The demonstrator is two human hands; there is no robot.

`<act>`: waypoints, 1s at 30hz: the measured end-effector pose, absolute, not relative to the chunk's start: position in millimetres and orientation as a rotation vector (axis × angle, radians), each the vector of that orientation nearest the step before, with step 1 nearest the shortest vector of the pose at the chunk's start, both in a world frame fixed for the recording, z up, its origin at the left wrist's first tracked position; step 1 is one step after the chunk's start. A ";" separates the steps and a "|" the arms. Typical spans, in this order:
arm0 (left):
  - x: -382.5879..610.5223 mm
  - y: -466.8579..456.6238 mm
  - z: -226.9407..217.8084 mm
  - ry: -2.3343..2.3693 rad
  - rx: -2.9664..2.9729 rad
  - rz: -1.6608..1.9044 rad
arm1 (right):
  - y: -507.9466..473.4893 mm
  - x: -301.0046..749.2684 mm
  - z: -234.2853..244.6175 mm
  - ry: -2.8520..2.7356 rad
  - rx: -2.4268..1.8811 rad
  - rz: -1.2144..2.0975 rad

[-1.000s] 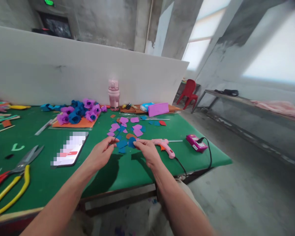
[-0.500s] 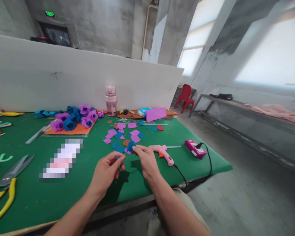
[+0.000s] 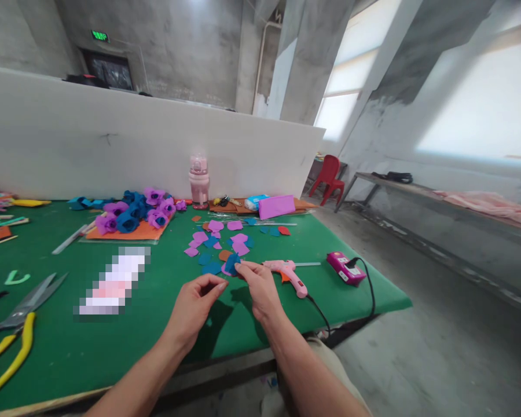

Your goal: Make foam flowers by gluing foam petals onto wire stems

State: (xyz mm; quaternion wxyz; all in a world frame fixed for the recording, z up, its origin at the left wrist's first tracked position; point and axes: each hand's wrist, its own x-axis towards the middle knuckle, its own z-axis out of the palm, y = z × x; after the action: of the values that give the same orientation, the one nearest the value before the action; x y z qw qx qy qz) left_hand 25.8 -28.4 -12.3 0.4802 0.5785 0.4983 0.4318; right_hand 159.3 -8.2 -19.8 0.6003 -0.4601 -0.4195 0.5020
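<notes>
My right hand [image 3: 260,285] pinches a blue paper petal [image 3: 231,264] between thumb and fingertips, just above the loose petals. Close by on its left, my left hand [image 3: 202,298] has thumb and forefinger pressed together; whatever is between them is too small to name. Purple petals [image 3: 239,248], several blue ones [image 3: 211,268] and a brown one [image 3: 224,255] lie scattered on the green table beyond my hands. A pink glue gun [image 3: 292,274] with a clear glue stick in its back rests right of my right hand.
A magenta power box [image 3: 345,268] with a black cable stands at the right. Yellow-handled scissors [image 3: 19,330] lie at the left. Purple and blue paper flowers [image 3: 134,211], a pink bottle [image 3: 198,184] and a purple paper roll [image 3: 276,206] stand along the white board [image 3: 147,139].
My left thumb and forefinger have closed together at the tips, and the hand has moved slightly right. The blue petal in my right hand has turned a little. The view has shifted slightly.
</notes>
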 end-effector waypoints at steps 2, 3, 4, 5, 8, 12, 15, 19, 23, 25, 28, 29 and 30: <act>25.4 -27.5 -12.9 1.212 1.402 1.038 | -8.0 160.0 -20.8 -0.972 -1.062 1.170; 25.2 -27.2 -13.5 1.211 1.398 1.027 | -7.9 160.4 -21.4 -0.977 -1.055 1.171; 25.0 -26.9 -14.2 1.210 1.391 1.017 | -7.7 160.7 -21.9 -0.983 -1.045 1.173; 24.8 -26.7 -14.8 1.208 1.382 1.011 | -7.4 161.0 -22.5 -0.987 -1.035 1.176; 24.6 -26.3 -16.2 1.190 1.365 1.009 | -6.6 161.5 -23.9 -0.978 -1.018 1.193; 24.7 -26.3 -16.2 1.183 1.356 0.998 | -5.9 161.3 -24.3 -0.966 -1.019 1.206; 24.8 -26.8 -15.5 1.187 1.342 1.006 | -6.2 160.8 -23.8 -0.935 -1.002 1.223; 24.7 -27.5 -13.8 1.182 1.335 1.015 | -6.8 160.1 -22.8 -0.909 -0.975 1.252; 24.0 -27.0 -13.0 1.186 1.330 1.003 | -6.7 159.5 -22.0 -0.893 -0.962 1.262; 23.6 -26.4 -13.5 1.188 1.330 1.004 | -6.7 159.0 -21.6 -0.890 -0.949 1.269; 23.3 -25.7 -15.3 1.189 1.334 1.007 | -7.5 158.2 -20.5 -0.872 -0.916 1.294; 23.3 -25.5 -15.9 1.192 1.335 1.008 | -7.9 158.0 -20.0 -0.863 -0.903 1.305; 23.3 -25.4 -16.5 1.194 1.336 1.011 | -8.5 157.8 -19.4 -0.853 -0.891 1.316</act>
State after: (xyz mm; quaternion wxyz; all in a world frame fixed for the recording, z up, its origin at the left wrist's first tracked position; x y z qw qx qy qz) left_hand 23.3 -25.4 -16.5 0.5160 0.5561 0.4972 0.4211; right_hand 157.8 -8.5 -19.4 0.6201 -0.3874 -0.3710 0.5725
